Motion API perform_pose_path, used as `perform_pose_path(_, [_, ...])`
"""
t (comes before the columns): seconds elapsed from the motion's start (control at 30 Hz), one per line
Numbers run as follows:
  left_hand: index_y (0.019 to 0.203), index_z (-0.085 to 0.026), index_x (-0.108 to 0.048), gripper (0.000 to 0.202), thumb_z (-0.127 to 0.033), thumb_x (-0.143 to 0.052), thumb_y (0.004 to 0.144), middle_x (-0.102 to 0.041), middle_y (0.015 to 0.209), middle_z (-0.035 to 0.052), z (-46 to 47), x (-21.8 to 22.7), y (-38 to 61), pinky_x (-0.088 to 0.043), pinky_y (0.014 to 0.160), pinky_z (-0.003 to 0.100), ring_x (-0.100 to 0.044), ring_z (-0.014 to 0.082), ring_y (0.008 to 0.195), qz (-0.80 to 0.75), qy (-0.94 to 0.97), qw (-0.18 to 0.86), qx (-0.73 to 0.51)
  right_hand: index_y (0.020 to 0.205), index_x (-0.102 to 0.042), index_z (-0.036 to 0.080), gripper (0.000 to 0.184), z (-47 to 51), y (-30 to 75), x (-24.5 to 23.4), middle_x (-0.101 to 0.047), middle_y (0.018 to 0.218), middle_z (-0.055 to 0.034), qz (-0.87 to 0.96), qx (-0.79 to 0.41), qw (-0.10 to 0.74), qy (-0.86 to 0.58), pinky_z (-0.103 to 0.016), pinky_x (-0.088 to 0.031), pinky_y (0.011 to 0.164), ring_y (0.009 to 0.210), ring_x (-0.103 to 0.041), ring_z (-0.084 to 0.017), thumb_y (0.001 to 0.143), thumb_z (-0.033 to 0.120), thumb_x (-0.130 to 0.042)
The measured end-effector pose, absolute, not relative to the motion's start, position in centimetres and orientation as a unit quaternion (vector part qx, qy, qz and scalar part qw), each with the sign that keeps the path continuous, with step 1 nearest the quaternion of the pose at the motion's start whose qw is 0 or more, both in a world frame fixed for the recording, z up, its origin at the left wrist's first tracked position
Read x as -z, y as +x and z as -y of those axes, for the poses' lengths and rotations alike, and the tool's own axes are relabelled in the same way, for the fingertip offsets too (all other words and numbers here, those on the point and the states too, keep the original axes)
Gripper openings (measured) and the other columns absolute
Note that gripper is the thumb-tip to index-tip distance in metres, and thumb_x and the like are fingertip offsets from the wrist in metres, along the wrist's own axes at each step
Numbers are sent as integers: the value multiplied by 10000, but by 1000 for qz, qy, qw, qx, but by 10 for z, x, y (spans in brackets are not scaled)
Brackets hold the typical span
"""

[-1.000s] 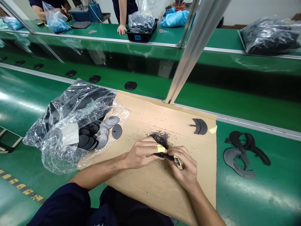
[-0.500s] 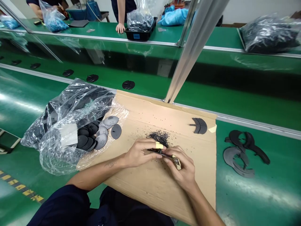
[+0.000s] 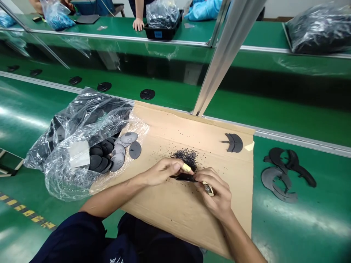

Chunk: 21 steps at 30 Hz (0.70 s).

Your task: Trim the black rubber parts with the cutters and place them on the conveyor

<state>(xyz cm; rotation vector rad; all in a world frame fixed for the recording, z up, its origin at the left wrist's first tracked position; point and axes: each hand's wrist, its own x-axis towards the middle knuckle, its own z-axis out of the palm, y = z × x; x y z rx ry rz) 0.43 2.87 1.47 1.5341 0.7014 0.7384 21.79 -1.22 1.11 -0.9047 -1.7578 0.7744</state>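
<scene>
My left hand pinches a flat black plastic piece edge-on over a cardboard sheet; one fingertip is wrapped in yellow tape. My right hand is closed on a small tool with a pale handle, its tip against the piece. A pile of black shavings lies just beyond my hands. A clear plastic bag at the left spills several black and grey oval discs onto the cardboard.
A black half-disc lies at the cardboard's far right. Curved black offcuts lie on the green table. Black discs ride the conveyor behind a slanted metal post. Another person's hand rests by a black tray across the line.
My hands stay together on the black piece, shifting slightly. The view has tilted down a little, and the discs on the conveyor sit further left.
</scene>
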Motion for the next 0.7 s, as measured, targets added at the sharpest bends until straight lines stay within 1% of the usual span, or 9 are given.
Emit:
perform_pose_path(0.13, [921, -109, -748, 509, -603, -738, 800, -700, 778, 63, -29, -9, 2, -510, 594, 233, -634, 127, 655, -320, 586, 701, -251, 986, -652, 240, 191, 12, 219, -12, -672, 879, -63, 736, -356, 458, -349, -371, -529, 695, 792, -635, -205, 892, 80, -606])
perform_pose_path(0.23, [871, -101, -738, 432, -523, -780, 794, -661, 696, 40, -29, -8, 0, -494, 571, 226, -595, 106, 600, -314, 573, 717, -241, 971, -655, 232, 149, 11, 219, -11, -671, 862, -63, 744, -374, 435, -342, -358, -522, 680, 779, -631, -202, 906, 106, -609])
perform_pose_path(0.33, [864, -110, -745, 328, -429, -792, 806, -635, 676, 18, -31, -13, -3, -463, 555, 209, -556, 92, 591, -309, 600, 708, -210, 969, -655, 225, 116, 10, 219, -10, -675, 861, -70, 758, -385, 407, -334, -352, -523, 675, 781, -633, -202, 925, 133, -600])
perform_pose_path(0.4, [864, -112, -747, 309, -412, -795, 806, -632, 684, 12, -33, -16, -4, -445, 551, 202, -539, 86, 590, -310, 618, 697, -191, 975, -647, 220, 112, 11, 219, -10, -674, 861, -69, 764, -382, 405, -326, -351, -525, 671, 774, -631, -198, 925, 131, -600])
perform_pose_path(0.47, [894, -112, -745, 359, -465, -761, 833, -665, 746, 34, -34, -17, -2, -465, 589, 211, -571, 100, 637, -319, 623, 684, -206, 984, -636, 219, 141, 12, 217, -9, -667, 864, -66, 759, -345, 434, -341, -352, -524, 671, 776, -628, -197, 907, 103, -610])
perform_pose_path(0.53, [971, -114, -738, 495, -591, -627, 898, -703, 871, 81, -32, -14, 1, -513, 687, 250, -637, 143, 763, -314, 618, 673, -258, 997, -629, 223, 187, 13, 216, -8, -663, 874, -64, 747, -282, 471, -374, -358, -523, 677, 790, -628, -200, 889, 72, -613])
perform_pose_path(0.6, [1076, -126, -720, 616, -686, -532, 900, -709, 997, 117, -28, -10, 6, -538, 786, 300, -665, 188, 899, -296, 626, 652, -309, 1013, -629, 228, 221, 14, 214, -7, -665, 878, -63, 740, -230, 490, -400, -362, -524, 677, 800, -633, -204, 883, 51, -604])
perform_pose_path(0.67, [1106, -141, -712, 579, -659, -616, 864, -710, 1007, 113, -23, -6, 10, -541, 812, 317, -667, 199, 920, -305, 659, 594, -346, 1027, -633, 230, 235, 14, 214, -6, -670, 880, -65, 744, -210, 490, -404, -363, -528, 669, 801, -640, -207, 882, 46, -605])
perform_pose_path(0.7, [1084, -147, -718, 498, -587, -687, 853, -716, 975, 100, -21, -4, 12, -540, 799, 310, -666, 192, 892, -321, 681, 550, -363, 1033, -633, 229, 237, 14, 214, -6, -674, 885, -67, 747, -213, 486, -399, -363, -531, 667, 804, -644, -209, 882, 49, -609])
